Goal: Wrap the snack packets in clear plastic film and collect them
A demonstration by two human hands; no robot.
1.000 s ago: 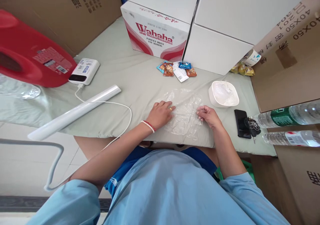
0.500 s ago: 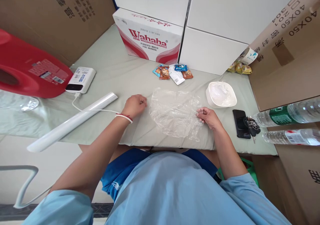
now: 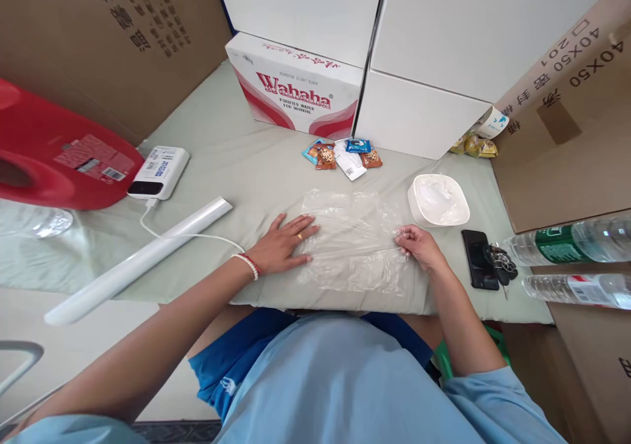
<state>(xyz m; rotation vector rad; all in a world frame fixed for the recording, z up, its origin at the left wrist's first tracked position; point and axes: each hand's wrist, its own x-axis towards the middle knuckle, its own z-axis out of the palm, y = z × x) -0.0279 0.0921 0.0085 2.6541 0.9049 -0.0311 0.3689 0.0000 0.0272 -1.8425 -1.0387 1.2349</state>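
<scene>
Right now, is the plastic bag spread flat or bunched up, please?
Spread flat: the plastic bag lies on the table, left hand pressing, right hand pinching its edge.

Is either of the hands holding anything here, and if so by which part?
The right hand pinches the clear crinkled plastic bag at its right edge. The left hand lies flat, fingers spread, pressing the bag's left side onto the table.

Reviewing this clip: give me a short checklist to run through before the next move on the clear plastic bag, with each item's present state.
1. Left hand flat on clear plastic bag, at its left edge: ok.
2. Right hand pinching the bag's right edge: ok.
3. Bag lying smooth: not ok, wrinkled.
4. Bag's mouth open or sealed: cannot tell.
5. White bowl apart from the bag: ok.
6. Snack packets lying beyond the bag: ok.
</scene>
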